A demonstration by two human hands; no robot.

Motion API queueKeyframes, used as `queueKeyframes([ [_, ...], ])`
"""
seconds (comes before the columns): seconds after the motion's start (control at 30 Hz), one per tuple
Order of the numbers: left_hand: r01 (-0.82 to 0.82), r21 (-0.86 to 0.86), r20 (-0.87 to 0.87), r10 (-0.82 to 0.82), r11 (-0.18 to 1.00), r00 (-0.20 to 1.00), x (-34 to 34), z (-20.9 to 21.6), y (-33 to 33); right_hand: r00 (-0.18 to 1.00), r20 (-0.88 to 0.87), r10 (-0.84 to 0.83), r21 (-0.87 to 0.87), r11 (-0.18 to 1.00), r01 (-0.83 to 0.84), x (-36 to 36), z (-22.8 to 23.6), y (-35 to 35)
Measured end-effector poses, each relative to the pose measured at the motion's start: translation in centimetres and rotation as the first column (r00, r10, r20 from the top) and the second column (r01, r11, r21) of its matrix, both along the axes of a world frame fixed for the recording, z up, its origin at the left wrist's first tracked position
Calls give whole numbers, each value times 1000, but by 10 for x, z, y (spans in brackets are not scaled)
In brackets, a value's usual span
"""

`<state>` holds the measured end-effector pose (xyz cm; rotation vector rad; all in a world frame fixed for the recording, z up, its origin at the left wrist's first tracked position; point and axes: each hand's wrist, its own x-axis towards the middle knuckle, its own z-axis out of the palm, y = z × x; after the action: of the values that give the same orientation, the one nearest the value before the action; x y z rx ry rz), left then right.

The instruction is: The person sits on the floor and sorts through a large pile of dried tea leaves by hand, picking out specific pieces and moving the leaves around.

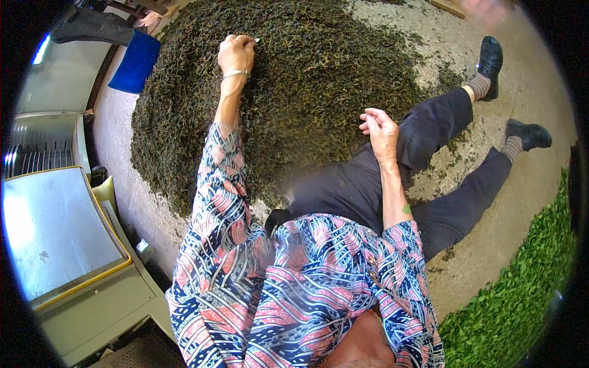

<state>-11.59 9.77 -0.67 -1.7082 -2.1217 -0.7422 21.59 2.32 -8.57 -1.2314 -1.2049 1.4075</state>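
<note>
A broad heap of dark, shrivelled tea-like leaves (pixel 294 80) lies on the floor in front of me. My left hand (pixel 236 54) is stretched over its far left part, with closed fingers and a bracelet at the wrist. A tiny pale piece (pixel 257 40) sticks out from those fingertips; its kind is too small to make out. My right hand (pixel 383 134) hovers above the heap's right edge, beside my thigh. Its fingers are loosely bent and partly apart, and nothing shows in them. A green leaf bit (pixel 406 209) clings to my right forearm.
My outstretched legs (pixel 438 126) border the heap on the right. Fresh green leaves (pixel 515 300) cover the lower right floor. At left stands a metal-topped machine (pixel 61 227). A blue object (pixel 136 63) sits at the heap's far left, and another person's blurred hand (pixel 486 11) appears top right.
</note>
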Motion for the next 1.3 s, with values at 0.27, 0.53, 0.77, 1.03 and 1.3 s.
queueKeyframes([
  [0.27,-151,260,866,-161,954,473,37,7,-50,999,-31,31,6,999,-31,0,2,-1],
  [0.53,-42,-133,-90,30,990,995,6,-2,9,999,17,51,3,999,-51,1,-1,-1],
  [0.77,27,265,588,-184,964,788,-2,-2,-6,1000,-4,27,2,1000,-27,-1,0,-4],
  [1.03,-171,181,982,-186,969,-13,46,22,-82,992,125,5,213,976,-32,-8,14,-5],
  [1.3,199,219,923,-136,955,-361,98,6,-113,1000,28,9,440,898,-20,-48,93,-10],
])
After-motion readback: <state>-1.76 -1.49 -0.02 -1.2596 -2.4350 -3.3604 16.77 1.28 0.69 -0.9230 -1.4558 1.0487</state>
